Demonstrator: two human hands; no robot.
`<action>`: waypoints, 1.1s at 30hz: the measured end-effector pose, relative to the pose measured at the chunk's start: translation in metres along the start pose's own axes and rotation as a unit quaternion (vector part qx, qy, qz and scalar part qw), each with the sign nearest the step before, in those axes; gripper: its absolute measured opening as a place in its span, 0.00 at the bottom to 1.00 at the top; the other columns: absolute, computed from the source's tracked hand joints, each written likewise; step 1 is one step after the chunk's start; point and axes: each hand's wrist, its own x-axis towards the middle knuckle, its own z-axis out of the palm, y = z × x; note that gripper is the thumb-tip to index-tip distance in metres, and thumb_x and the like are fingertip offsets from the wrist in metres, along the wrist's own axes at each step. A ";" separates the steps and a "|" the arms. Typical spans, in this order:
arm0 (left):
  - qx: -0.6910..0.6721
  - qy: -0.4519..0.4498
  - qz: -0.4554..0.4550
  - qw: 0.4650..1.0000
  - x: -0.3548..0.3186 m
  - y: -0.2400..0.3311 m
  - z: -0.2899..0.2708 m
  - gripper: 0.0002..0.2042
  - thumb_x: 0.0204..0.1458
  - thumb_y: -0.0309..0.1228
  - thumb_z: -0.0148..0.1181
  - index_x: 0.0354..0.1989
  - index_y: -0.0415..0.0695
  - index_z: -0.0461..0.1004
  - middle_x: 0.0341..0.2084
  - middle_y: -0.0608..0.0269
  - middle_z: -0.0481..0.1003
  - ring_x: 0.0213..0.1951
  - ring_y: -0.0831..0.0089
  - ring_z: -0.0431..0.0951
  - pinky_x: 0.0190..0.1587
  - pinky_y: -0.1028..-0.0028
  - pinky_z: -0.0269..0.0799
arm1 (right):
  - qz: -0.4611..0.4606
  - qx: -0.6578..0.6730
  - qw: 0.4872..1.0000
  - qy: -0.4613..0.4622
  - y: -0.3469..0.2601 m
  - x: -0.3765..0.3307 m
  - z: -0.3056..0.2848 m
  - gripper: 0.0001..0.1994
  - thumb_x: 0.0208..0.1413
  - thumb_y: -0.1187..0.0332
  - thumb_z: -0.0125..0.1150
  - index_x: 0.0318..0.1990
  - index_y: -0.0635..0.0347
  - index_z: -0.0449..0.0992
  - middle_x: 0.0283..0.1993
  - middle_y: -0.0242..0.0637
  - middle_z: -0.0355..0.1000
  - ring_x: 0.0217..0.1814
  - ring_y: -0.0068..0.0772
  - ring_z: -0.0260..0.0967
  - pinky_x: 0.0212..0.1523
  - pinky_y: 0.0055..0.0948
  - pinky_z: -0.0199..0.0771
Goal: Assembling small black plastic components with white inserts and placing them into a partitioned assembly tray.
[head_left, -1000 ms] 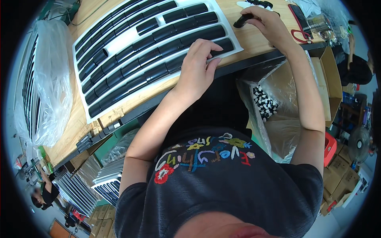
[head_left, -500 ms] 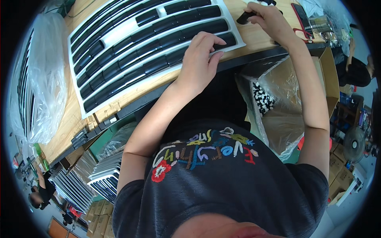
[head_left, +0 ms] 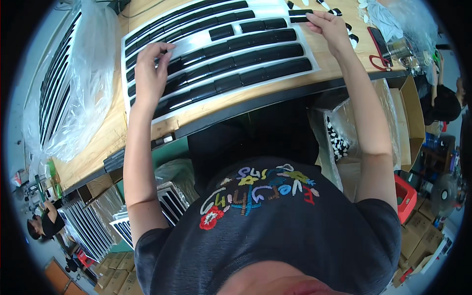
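Observation:
A white sheet [head_left: 241, 82] on the wooden table bears several curved rows of glossy black rectangular pieces. My right hand [head_left: 330, 30] pinches one short black piece [head_left: 299, 15] by its right end, at the sheet's right edge. My left hand [head_left: 151, 73] is over the left part of the sheet, thumb and forefinger curved with a gap between them. Its fingertips are by the left end of a bare white gap [head_left: 191, 42] in a row. To the right of that gap is a lone black piece [head_left: 221, 33]. The left hand's other fingers are partly hidden.
Loose black and white pieces [head_left: 353, 39] lie at the table's right, near red-handled scissors [head_left: 379, 63] and a phone [head_left: 377, 40]. Plastic-wrapped panels [head_left: 81, 73] stand at left. Below the table edge sits a lined carton [head_left: 410, 113] with small black and white parts.
My left hand has moved left across the sheet. My right hand has brought the black piece from the bare tabletop to the sheet's right edge. The view has shifted slightly.

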 end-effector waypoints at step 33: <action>-0.708 -0.023 -0.093 0.699 -0.008 0.113 0.086 0.32 0.68 0.46 0.23 0.29 0.35 0.72 0.28 0.47 0.76 0.39 0.56 0.78 0.49 0.62 0.75 | 0.120 0.224 0.935 -0.247 -0.069 -0.133 0.128 0.14 0.59 0.69 0.63 0.50 0.65 0.77 0.41 0.34 0.77 0.37 0.18 0.75 0.42 0.17 0.75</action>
